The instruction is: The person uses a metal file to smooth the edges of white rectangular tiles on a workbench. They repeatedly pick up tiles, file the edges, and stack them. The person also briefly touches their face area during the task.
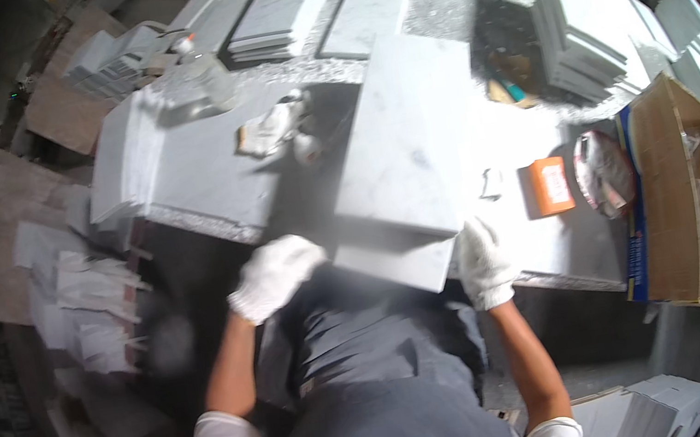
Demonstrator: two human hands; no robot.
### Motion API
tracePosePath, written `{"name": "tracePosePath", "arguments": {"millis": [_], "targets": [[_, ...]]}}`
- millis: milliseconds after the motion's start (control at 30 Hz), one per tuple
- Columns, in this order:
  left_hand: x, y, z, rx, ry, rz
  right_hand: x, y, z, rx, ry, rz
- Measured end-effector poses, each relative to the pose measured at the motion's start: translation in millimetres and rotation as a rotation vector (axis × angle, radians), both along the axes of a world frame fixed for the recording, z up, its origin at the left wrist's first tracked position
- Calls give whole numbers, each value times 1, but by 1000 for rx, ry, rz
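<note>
A pale marble tile (409, 128) lies lengthwise on the bench before me. Beneath its near end a second marble tile (394, 257) juts past the bench edge towards my lap. My right hand (483, 262), in a white knit glove, is closed at the right edge of the jutting tile. My left hand (279, 275), gloved alike, hangs just off the jutting tile's left corner with its fingers curled; whatever they hold is hidden. A crumpled pair of work gloves (273, 127) rests on the bench beyond it. An orange box (551, 186) sits to the right of my right hand.
An open cardboard box (679, 198) stands at the right edge, beside a plastic-wrapped bundle (604, 174). Tile stacks (583, 27) rise at the back right, others (277, 16) at the back left. A clear bottle (208, 75) stands left. Broken pieces (98, 300) are piled lower left.
</note>
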State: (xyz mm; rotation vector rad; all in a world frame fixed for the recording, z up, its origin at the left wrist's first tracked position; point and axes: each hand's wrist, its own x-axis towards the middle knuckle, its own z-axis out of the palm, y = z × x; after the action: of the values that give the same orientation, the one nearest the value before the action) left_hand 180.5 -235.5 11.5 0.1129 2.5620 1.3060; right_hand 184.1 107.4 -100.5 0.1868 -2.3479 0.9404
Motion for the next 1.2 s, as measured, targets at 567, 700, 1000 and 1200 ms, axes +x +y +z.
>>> {"name": "tracePosePath", "arguments": {"millis": [567,700,1000,1200], "targets": [[-177,-4,-119,-629,140,551,2,11,10,100,58,-142],[-171,-3,-125,-701,343,453,1,13,12,77,68,-121],[-110,0,-117,-588,514,365,11,11,14,-202,-95,-156],[-78,3,-85,26,529,519,35,20,17,-502,-272,-125]]}}
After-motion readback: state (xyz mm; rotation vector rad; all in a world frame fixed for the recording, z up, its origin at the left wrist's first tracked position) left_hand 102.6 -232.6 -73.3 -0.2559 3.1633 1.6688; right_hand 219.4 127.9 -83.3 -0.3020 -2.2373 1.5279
